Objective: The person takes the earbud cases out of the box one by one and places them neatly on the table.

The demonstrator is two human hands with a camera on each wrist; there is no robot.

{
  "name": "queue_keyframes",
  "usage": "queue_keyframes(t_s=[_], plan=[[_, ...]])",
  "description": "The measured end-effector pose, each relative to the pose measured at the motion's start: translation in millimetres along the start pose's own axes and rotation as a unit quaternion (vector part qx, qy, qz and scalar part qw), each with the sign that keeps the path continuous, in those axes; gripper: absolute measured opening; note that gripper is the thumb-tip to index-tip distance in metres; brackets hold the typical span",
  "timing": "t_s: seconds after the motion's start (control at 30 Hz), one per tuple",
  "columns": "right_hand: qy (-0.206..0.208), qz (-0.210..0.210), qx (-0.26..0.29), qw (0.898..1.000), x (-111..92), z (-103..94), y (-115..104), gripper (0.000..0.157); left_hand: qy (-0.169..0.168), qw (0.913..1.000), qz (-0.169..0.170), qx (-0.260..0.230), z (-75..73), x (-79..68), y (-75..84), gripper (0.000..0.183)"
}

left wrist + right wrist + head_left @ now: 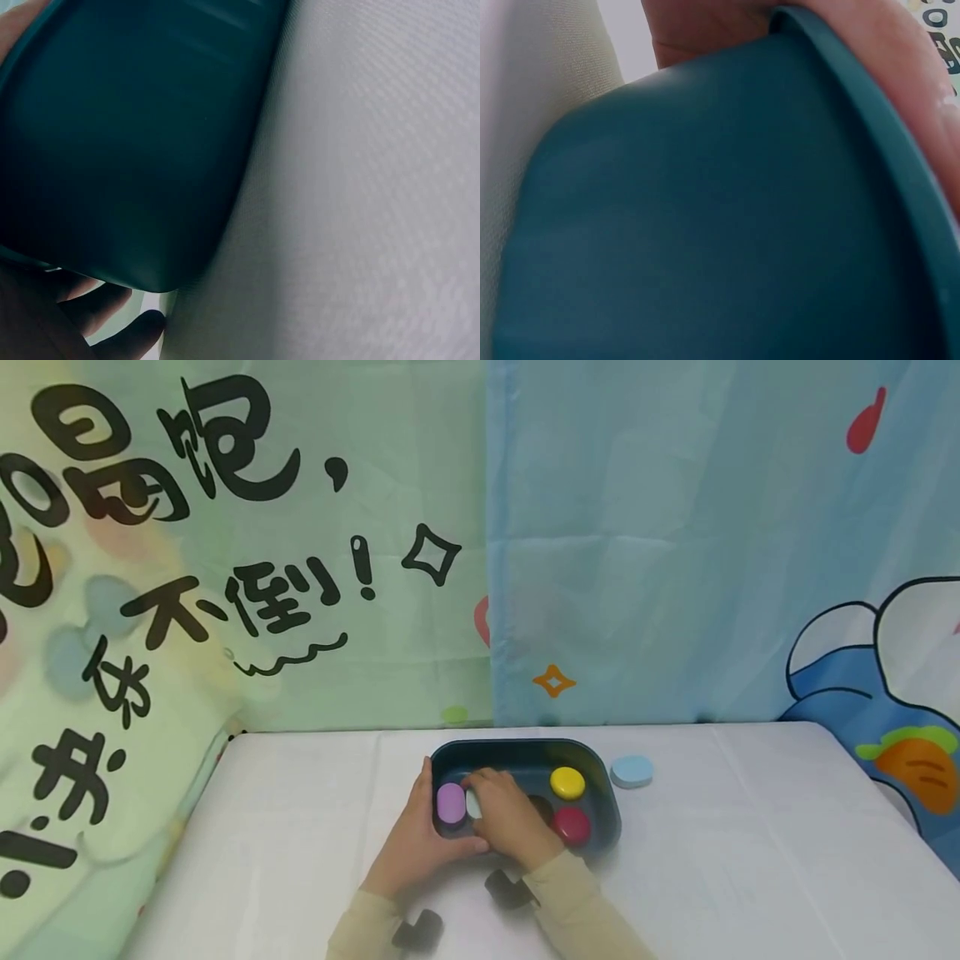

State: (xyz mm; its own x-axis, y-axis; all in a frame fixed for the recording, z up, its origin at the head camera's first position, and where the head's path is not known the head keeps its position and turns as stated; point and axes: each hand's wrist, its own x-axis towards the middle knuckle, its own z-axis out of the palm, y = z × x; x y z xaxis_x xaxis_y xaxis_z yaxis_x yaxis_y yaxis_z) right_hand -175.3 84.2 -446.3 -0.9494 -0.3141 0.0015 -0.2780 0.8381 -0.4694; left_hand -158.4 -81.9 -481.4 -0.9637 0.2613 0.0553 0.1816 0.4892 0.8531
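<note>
A dark teal tray sits on the white-covered table. My left hand grips its left end, fingers along the outer side and thumb across the front rim. Reaching in over the front, my right hand pinches a pale, whitish piece beside a purple rounded block. In the tray's right half lie a yellow round piece, a red one and a dark brown one, the last partly hidden by my right hand. Both wrist views show mostly the tray's outer wall.
A light blue rounded block lies on the table just right of the tray. Behind the table's back edge hangs a printed curtain, green on the left and blue on the right.
</note>
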Motion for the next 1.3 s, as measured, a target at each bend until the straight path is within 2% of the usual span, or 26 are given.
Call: queue_keyframes(t_s=[0.2,0.37,0.87,1.07,1.3], plan=[[0.033,-0.005,-0.013,0.999,-2,0.5,3,0.039,0.001,1.0000,-0.005,0.005,0.9,-0.2,-0.6,0.137],[0.058,0.006,0.007,0.998,-5,-1.8,4,0.032,0.003,0.9999,-0.014,0.005,0.8,-0.9,1.2,0.138],[0.083,0.024,0.065,0.994,-9,-10.1,2,0.041,0.005,0.9999,-0.015,0.000,0.7,-1.2,3.9,0.139],[0.100,0.014,0.069,0.992,-11,-12.3,5,0.044,0.007,0.9998,-0.019,-0.002,0.8,-1.4,3.2,0.137],[0.133,0.009,0.068,0.989,-17,-19.7,9,0.039,0.004,0.9998,-0.020,-0.002,1.0,-1.5,4.9,0.134]])
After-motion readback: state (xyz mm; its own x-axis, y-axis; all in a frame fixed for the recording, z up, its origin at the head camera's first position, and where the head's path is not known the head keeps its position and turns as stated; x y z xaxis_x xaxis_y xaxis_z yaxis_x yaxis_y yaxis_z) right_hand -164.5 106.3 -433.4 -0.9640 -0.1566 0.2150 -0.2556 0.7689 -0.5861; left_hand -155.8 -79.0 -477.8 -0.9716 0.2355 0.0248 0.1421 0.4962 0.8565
